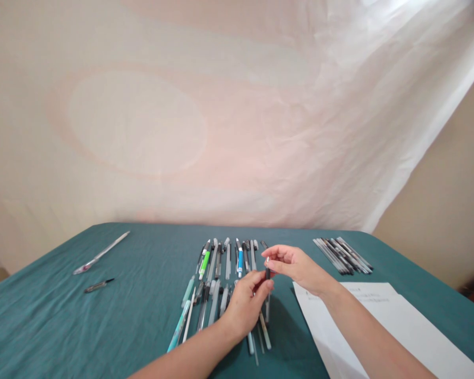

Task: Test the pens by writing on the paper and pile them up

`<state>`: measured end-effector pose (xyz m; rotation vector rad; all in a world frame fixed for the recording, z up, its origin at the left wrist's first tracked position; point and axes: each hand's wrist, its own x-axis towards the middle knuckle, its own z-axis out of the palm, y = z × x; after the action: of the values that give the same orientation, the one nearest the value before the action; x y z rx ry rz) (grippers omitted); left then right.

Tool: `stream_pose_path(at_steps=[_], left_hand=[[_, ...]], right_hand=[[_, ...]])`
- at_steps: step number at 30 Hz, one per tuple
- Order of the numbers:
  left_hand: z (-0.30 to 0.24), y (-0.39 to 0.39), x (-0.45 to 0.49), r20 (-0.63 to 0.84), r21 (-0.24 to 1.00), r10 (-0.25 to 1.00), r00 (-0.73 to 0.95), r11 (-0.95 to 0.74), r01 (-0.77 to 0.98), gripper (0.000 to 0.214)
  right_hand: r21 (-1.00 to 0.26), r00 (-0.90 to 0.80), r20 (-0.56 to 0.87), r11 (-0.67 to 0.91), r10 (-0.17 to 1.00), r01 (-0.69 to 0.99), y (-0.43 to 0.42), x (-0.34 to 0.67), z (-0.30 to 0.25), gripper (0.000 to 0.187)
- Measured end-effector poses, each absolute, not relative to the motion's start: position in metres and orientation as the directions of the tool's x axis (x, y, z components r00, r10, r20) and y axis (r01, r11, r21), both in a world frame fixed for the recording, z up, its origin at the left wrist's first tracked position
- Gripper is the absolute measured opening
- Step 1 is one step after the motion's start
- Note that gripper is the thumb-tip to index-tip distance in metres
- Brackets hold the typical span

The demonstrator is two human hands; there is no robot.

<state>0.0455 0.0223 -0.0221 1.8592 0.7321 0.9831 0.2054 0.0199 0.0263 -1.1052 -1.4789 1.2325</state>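
A dark pen (pixel 267 272) stands roughly upright between my two hands over the middle of the table. My left hand (pixel 248 297) is closed around its lower part. The fingers of my right hand (pixel 290 263) pinch the pen's upper end, where a light tip shows. Rows of pens lie beneath and beside the hands, among them a green pen (pixel 204 263) and a blue pen (pixel 240 259). My left hand and wrist hide part of the nearer row.
A bundle of thin refills or pens (pixel 342 256) lies at the back right. White paper sheets (pixel 383 321) are under my right forearm. On the left lie a long clear pen (pixel 102 253) and a small dark pen part (pixel 98 286). Green cloth (pixel 142 316) covers the table.
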Motion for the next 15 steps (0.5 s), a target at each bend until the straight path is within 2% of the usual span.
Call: stream_pose_path(at_steps=[11, 15], left_hand=[[-0.0229, 0.0225, 0.0456, 0.348, 0.890, 0.782, 0.517, -0.449, 0.081, 0.024], [-0.0237, 0.0238, 0.0458, 0.354, 0.892, 0.789, 0.502, -0.446, 0.072, 0.026]], right_hand=[[-0.970, -0.137, 0.053, 0.083, 0.989, 0.229, 0.0166, 0.2028, 0.0260, 0.026], [-0.983, -0.249, 0.023, 0.067, 0.968, 0.170, 0.0156, 0.2023, 0.0270, 0.031]])
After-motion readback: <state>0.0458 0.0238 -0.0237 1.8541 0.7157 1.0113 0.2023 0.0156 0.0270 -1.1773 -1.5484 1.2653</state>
